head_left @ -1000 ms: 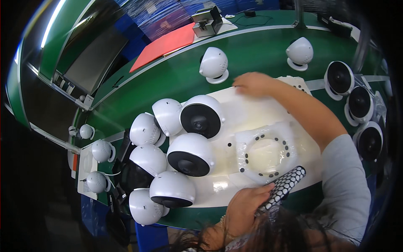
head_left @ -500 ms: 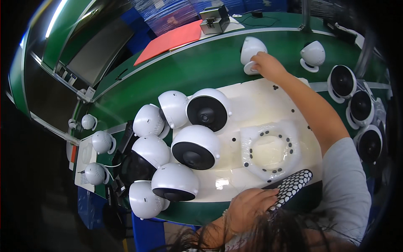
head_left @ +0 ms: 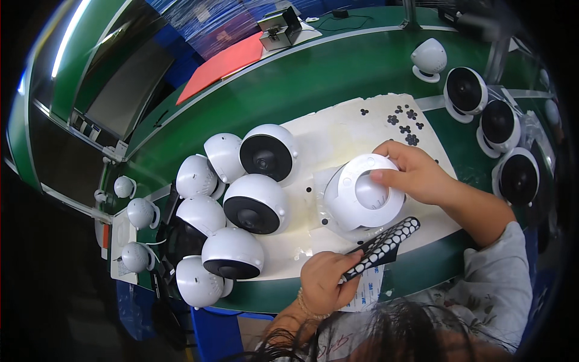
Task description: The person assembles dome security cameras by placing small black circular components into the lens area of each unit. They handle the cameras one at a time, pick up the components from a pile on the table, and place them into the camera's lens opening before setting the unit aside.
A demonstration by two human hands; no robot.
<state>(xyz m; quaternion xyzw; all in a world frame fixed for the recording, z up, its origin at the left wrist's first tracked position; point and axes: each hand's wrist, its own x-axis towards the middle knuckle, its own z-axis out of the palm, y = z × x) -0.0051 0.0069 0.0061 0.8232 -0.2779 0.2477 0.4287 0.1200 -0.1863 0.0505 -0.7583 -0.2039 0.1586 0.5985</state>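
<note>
My right hand [head_left: 416, 172] grips a white ball-shaped camera [head_left: 341, 208] by its round base, thumb hooked into the base's opening. The base faces up, and the camera sits over a clear padded ring on the cream board [head_left: 329, 133], hiding most of that ring. In my left hand [head_left: 325, 280], closer to me, is a dark sheet covered with white hexagonal spots [head_left: 386, 244]; it is bent and tilted beside the camera. A white printed paper [head_left: 367, 292] shows under the sheet. Small black dots in clusters [head_left: 412, 139] lie on the board's far right.
Several white ball cameras with black faces [head_left: 256, 208] crowd the board's left side. More cameras on round bases [head_left: 465, 90] stand at the right. Along the back are a red sheet [head_left: 223, 66] and a metal box [head_left: 278, 33]. Smaller cameras [head_left: 142, 214] stand at far left.
My right hand has brought the camera from the back of the table to the padded ring, base now facing up. My left hand has lifted and turned the spotted sheet. The view has shifted.
</note>
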